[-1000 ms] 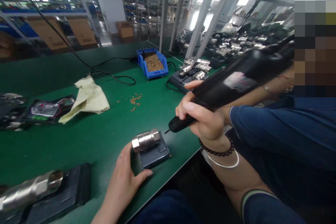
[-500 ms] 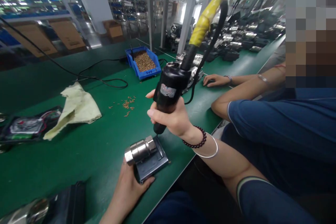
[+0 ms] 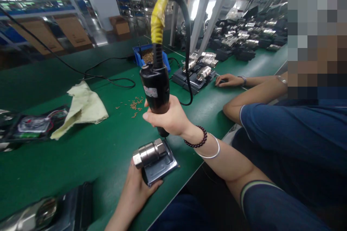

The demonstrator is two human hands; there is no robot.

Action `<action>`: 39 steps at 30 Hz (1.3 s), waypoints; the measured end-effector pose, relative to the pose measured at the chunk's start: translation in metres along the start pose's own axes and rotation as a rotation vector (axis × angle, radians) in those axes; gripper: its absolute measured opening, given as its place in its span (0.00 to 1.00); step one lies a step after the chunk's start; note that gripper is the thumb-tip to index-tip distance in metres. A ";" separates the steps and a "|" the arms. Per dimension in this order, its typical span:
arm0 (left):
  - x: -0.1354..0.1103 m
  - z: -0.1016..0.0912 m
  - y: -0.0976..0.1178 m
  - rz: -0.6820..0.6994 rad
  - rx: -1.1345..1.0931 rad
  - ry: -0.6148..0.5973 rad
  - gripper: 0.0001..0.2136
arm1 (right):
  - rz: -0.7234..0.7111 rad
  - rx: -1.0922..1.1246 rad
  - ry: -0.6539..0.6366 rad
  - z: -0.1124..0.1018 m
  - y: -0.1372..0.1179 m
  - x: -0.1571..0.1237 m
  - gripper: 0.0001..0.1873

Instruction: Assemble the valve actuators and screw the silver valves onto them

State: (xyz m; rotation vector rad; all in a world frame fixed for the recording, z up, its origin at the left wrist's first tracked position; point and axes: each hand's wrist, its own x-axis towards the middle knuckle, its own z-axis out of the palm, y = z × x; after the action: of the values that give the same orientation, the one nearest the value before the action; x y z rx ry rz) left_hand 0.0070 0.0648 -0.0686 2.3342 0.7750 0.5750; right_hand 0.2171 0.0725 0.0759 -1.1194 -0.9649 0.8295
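Note:
My right hand is wrapped round a black electric screwdriver with a yellow-taped cable end at its top. The tool's lower tip points down at the far corner of a dark rectangular housing; whether it touches a screw there I cannot tell. A shiny metal pipe fitting sits on that housing. My left hand grips the housing's near left side, with the thumb along its front edge and the other fingers hidden. Loose small brass-coloured screws lie scattered on the green bench beyond.
A blue bin of screws stands behind the screwdriver. A pale cloth and an opened unit with wires lie left. Another housing is at the near left. Finished-looking units and a co-worker's hand are at right.
The screwdriver has swung from leaning right to nearly upright, its top moving left. My right hand has turned with it. The housing stays in my left hand.

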 end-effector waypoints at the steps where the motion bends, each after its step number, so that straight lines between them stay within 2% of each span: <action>1: 0.000 0.000 0.001 -0.024 -0.005 -0.008 0.33 | 0.012 0.014 -0.024 -0.001 0.001 0.000 0.11; 5: -0.003 0.002 0.003 -0.092 -0.019 -0.042 0.35 | 0.038 0.108 -0.118 -0.010 0.001 0.001 0.20; 8: -0.007 0.008 0.003 -0.128 -0.022 -0.036 0.37 | 0.015 0.185 -0.145 -0.020 -0.001 0.011 0.21; 9: -0.008 0.010 0.003 -0.136 -0.022 -0.029 0.38 | -0.022 0.207 -0.084 -0.023 -0.001 0.017 0.21; 13: -0.015 0.024 -0.003 -0.124 -0.017 -0.011 0.42 | -0.270 0.234 0.332 -0.021 0.012 0.054 0.18; 16: -0.019 0.039 -0.009 -0.115 -0.030 0.013 0.47 | -0.374 0.194 0.484 -0.012 0.038 0.087 0.16; 20: -0.019 0.057 -0.015 -0.099 -0.077 0.101 0.52 | -0.422 0.125 0.574 -0.001 0.075 0.123 0.16; 25: -0.013 0.066 -0.019 -0.048 -0.097 0.147 0.37 | -0.413 0.085 0.576 0.009 0.095 0.141 0.14; 27: -0.012 0.069 -0.021 -0.066 -0.109 0.118 0.38 | -0.414 0.078 0.567 0.010 0.093 0.139 0.14; 30: -0.011 0.072 -0.021 -0.159 -0.153 0.019 0.48 | -0.429 0.095 0.559 0.011 0.079 0.126 0.15; 32: -0.009 0.065 -0.017 -0.229 -0.215 -0.062 0.57 | -0.441 0.124 0.552 0.012 0.062 0.112 0.15; 34: -0.007 0.047 -0.008 -0.262 -0.315 -0.113 0.60 | -0.446 0.200 0.525 0.013 0.039 0.092 0.15; 35: -0.005 0.035 -0.003 -0.268 -0.378 -0.114 0.58 | -0.445 0.246 0.507 0.015 0.026 0.080 0.14; 36: -0.003 0.022 0.002 -0.277 -0.440 -0.078 0.52 | -0.434 0.315 0.477 0.016 0.013 0.067 0.15; 38: 0.001 -0.005 0.013 -0.327 -0.526 0.080 0.31 | -0.409 0.397 0.427 0.018 -0.012 0.040 0.14; 39: 0.004 -0.016 0.019 -0.377 -0.544 0.192 0.24 | -0.387 0.435 0.394 0.019 -0.023 0.026 0.14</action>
State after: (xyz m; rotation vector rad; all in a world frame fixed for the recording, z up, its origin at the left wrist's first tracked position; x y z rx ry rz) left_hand 0.0082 0.0618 -0.0438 1.6066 0.9742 0.7373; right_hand 0.2104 0.0967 0.1062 -0.6536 -0.6017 0.4474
